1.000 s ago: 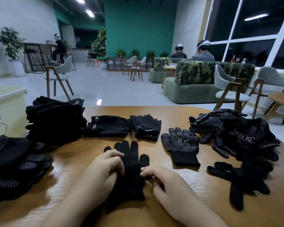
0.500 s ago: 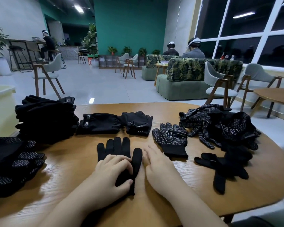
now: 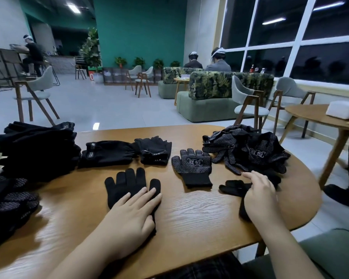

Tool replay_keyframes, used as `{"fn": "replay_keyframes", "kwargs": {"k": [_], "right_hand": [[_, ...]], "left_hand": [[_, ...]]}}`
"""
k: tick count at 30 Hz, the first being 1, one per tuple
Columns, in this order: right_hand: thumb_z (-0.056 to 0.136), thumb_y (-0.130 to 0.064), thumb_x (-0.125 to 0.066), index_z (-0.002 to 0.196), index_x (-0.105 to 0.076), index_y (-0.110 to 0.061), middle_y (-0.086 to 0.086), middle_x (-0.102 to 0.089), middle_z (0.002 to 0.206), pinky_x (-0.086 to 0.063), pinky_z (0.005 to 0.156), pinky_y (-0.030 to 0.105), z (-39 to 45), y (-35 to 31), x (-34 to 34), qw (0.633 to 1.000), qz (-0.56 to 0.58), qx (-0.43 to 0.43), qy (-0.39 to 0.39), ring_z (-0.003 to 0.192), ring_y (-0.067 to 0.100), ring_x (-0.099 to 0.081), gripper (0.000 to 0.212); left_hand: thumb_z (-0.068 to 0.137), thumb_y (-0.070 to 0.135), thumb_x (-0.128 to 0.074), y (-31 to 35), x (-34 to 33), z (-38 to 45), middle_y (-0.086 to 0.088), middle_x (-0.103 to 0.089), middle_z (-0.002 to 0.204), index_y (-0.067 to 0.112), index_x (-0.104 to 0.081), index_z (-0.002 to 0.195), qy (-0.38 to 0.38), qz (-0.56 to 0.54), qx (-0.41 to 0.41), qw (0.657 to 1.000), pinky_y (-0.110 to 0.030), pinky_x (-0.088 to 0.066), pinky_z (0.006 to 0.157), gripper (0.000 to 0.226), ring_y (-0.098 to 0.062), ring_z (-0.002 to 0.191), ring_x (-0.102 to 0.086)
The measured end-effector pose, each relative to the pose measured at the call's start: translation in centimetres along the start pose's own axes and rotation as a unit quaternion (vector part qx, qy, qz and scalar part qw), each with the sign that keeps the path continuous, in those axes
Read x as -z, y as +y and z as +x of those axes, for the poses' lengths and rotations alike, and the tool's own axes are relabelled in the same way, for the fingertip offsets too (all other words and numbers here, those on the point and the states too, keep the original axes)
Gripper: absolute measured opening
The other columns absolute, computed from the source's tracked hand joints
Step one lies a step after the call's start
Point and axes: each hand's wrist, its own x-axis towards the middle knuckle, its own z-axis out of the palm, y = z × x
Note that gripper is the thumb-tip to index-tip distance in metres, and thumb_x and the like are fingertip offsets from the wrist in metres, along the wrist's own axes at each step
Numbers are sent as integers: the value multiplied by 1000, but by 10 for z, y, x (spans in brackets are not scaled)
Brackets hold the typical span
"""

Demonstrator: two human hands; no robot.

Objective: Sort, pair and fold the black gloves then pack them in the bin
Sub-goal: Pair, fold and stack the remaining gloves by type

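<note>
Left grip (image 3: 133, 210) lay flat, fingers straight, pressing a plain glove (image 3: 129, 184) to the worktop (image 3: 199, 210); right grip (image 3: 259, 193) had its fingers curled over a second plain glove (image 3: 233, 187) near the right edge, though whether it had truly pinched the cloth could not be told from the head view. Between the two sat a dotted glove (image 3: 191, 168), palm up, and just behind the right hand a loose heap (image 3: 248, 152) of dotted gloves touched or overlapped the one being taken. Stacks (image 3: 38, 150) of sorted gloves stood at the far left, with a strapped pair (image 3: 109, 153) and a short glove (image 3: 154, 150) beside them. No bin could be seen clearly.

Risks appeared modest but real: a pull on the right glove could have dragged the heap along, as the black fabrics overlapped. All-black cloth invited a mismatch, or two gloves of one hand being paired. Sliding the glove across could have knocked the dotted one out of place. Close to the rim, a careless tug might have sent gloves to the floor.
</note>
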Motion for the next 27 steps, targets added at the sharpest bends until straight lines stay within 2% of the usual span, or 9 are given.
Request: {"fn": "replay_keyframes", "kwargs": {"k": [4, 6, 9, 12, 14, 18, 22, 24, 27], "right_hand": [[82, 17, -29, 129, -55, -15, 5, -46, 139, -36, 107, 38, 15, 9, 2, 998, 48, -33, 30, 127, 24, -41, 62], [86, 12, -34, 130, -54, -15, 7, -46, 139, -37, 105, 39, 19, 14, 1, 997, 38, -52, 37, 125, 26, -41, 56], [92, -11, -45, 140, -42, -22, 7, -37, 145, -31, 104, 41, 22, 15, 4, 994, -56, -96, 17, 127, 29, -29, 50], [91, -32, -46, 149, -17, -22, 9, -16, 156, -18, 112, 46, 26, 14, 6, 981, -123, -140, -44, 141, 28, -11, 66], [91, -38, -43, 151, -9, -21, 11, -15, 157, -13, 113, 47, 27, 12, 4, 978, -138, -142, -72, 144, 28, -9, 71], [87, -38, -49, 146, -24, -20, 9, -39, 144, -19, 109, 44, 26, 8, 5, 982, -136, -128, -41, 134, 29, -26, 67], [83, -22, -59, 129, -48, -21, 3, -52, 129, -28, 102, 40, 20, 10, 5, 994, -72, -87, 15, 123, 26, -36, 47], [84, -15, -60, 123, -54, -20, 1, -57, 117, -36, 95, 37, 16, 10, 6, 997, -38, -58, 20, 116, 23, -40, 39], [87, -12, -62, 112, -61, -18, -4, -52, 98, -38, 82, 31, 11, 9, 7, 1000, -11, -17, 15, 102, 17, -41, 26]], "left_hand": [[60, 53, 17, 1, 0, 0, 21, 17, 153, 41, 7, 147, -2, 1, -2, 1000, -24, 14, 113, 89, 3, 137, 23], [60, 53, 16, 0, 0, 0, 22, 17, 153, 41, 7, 147, -5, -2, -2, 1000, -24, 14, 113, 89, 4, 137, 23], [61, 54, 14, 0, 1, -1, 23, 15, 153, 44, 3, 147, 0, -11, -3, 1000, -23, 13, 113, 88, 6, 137, 22], [60, 54, 14, -1, 0, 0, 24, 14, 153, 45, 1, 147, 2, -13, -2, 1000, -21, 14, 112, 88, 7, 137, 21], [60, 54, 14, -1, 1, 1, 24, 13, 153, 46, 0, 147, 3, -15, -3, 1000, -22, 13, 112, 88, 7, 137, 20], [60, 54, 14, 1, 2, 1, 25, 12, 153, 46, -1, 147, 6, -16, -1, 1000, -22, 12, 113, 88, 8, 137, 19], [60, 55, 13, 2, 2, -1, 25, 10, 154, 47, -3, 146, 7, -22, 3, 1000, -23, 11, 114, 89, 9, 136, 18], [60, 55, 12, 1, 2, -1, 25, 8, 154, 47, -4, 146, 10, -25, 4, 1000, -23, 10, 114, 88, 9, 137, 17], [61, 55, 11, 0, 2, 0, 26, 6, 154, 48, -6, 145, 17, -28, 6, 999, -22, 10, 114, 87, 9, 137, 16]]}}
